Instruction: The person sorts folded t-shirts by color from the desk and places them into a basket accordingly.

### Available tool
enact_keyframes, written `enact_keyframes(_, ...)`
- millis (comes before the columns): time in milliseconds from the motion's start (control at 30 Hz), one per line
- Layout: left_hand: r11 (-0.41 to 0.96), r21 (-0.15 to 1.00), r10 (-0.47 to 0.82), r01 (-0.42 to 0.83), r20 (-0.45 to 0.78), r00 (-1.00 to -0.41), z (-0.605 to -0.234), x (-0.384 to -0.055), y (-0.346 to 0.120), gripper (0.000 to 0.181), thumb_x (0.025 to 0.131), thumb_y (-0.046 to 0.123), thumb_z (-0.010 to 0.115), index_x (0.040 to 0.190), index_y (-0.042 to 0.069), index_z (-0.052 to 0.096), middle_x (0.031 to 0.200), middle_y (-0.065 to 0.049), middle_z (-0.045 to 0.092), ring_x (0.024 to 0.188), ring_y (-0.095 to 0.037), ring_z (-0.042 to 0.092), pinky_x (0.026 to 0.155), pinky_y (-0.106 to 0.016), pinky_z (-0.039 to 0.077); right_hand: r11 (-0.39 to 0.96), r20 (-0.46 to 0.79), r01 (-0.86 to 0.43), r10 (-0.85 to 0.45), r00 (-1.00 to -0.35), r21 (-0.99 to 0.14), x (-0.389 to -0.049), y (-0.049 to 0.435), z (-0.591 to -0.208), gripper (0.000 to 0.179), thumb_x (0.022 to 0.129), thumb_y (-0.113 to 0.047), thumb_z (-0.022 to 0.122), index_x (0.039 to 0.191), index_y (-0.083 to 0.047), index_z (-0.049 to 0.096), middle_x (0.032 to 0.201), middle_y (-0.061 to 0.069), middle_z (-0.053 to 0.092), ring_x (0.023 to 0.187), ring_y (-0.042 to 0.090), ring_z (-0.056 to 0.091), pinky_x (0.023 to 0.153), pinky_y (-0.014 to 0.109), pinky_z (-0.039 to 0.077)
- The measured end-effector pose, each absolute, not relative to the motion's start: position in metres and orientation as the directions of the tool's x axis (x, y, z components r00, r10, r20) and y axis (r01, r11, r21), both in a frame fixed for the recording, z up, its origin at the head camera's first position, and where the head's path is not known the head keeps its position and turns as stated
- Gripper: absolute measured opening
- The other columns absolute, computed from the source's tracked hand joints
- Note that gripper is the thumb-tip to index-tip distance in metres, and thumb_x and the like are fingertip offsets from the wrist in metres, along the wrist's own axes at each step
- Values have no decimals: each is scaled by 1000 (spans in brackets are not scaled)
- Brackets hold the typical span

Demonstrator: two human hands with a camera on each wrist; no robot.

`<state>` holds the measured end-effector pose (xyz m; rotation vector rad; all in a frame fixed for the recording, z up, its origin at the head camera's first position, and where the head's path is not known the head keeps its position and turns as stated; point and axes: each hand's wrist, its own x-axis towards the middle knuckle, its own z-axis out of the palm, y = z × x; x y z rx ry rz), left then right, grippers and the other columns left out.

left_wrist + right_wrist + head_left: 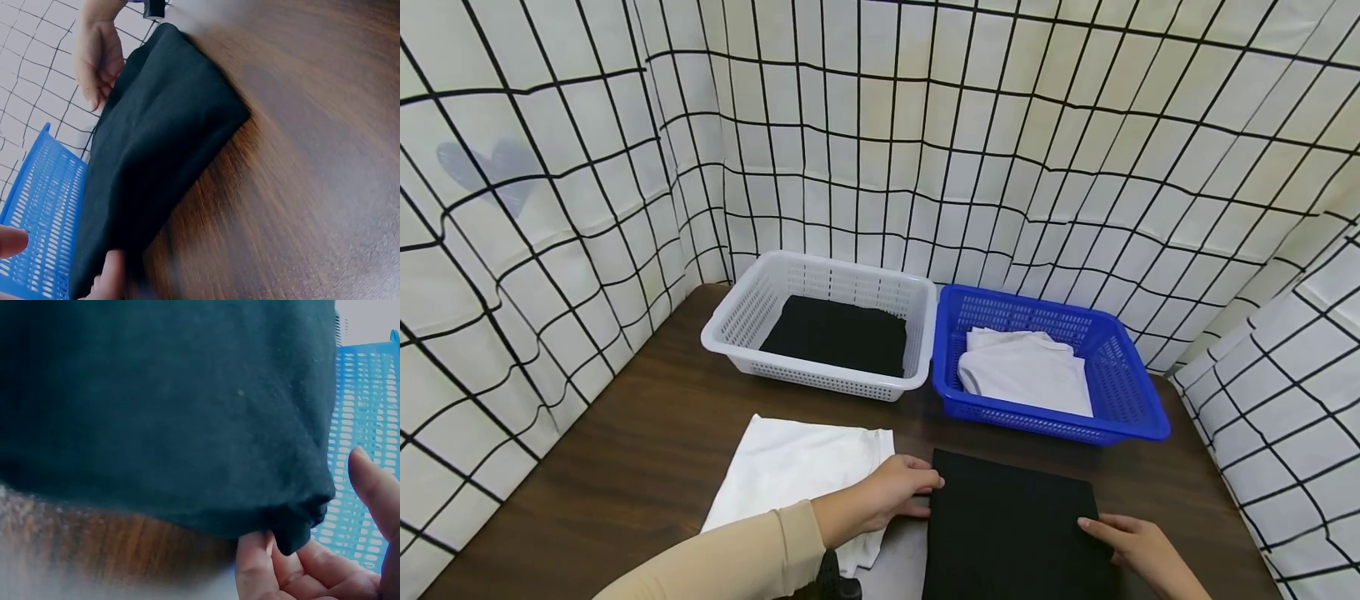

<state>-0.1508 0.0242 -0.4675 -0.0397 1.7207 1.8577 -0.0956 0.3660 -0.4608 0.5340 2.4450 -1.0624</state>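
Observation:
A folded black cloth (1011, 525) lies at the front of the table, between the two hands. At its left edge is my left hand (887, 492), fingers touching the border. In the left wrist view the left thumb (11, 242) is apart from the cloth, while a finger (112, 272) meets its edge. My right hand (1138, 546) is at the opposite edge. The right wrist view shows its fingers (255, 565) tucked under a bunched corner, with the thumb (372, 478) spread away. A white cloth (797, 467) lies left of the black one, partly behind the left forearm.
Behind the cloths stand a white basket (820, 382) with folded black cloth (842, 333) inside and a blue basket (1123, 367) holding folded white cloth (1030, 371). Black wire grid walls (887, 142) backed by white sheeting enclose the brown wooden table (647, 450).

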Motion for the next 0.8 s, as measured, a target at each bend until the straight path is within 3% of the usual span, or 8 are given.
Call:
enact_keyframes(100,26,890,409,-455,-424,-808,-467,-154,25,49,86,9,61,126,-16,50,129,-28,55,127,-43,52,91,-52,58,644,-506,486,173,-845,-591,-96,364,-460,85,92,-53,64,135,19,47,130,37,56,96,28,67,80,44,58)
enact_keyframes(267,55,888,428,-457,-434,-793,-467,-158,24,41,86,10,62,120,-11,55,130,-26,55,126,-40,52,90,-50,59,654,-515,482,161,-842,-583,-99,364,-457,87,92,-55,63,136,19,45,135,39,50,112,46,60,86,48,57)
enact_keyframes(633,64,891,441,-449,-429,-788,-463,-160,28,59,86,8,62,134,-20,42,131,-29,55,129,-43,51,93,-50,57,677,-511,463,148,-847,-572,-104,361,-457,92,90,-58,63,138,18,42,139,39,47,122,53,51,88,52,54)
enact_keyframes(800,49,899,466,-434,-405,-786,-466,-159,30,64,88,7,62,138,-23,35,131,-31,56,123,-39,59,95,-51,56,674,-527,473,145,-838,-567,-108,360,-457,98,91,-59,61,142,20,34,147,40,37,131,58,39,99,63,46)
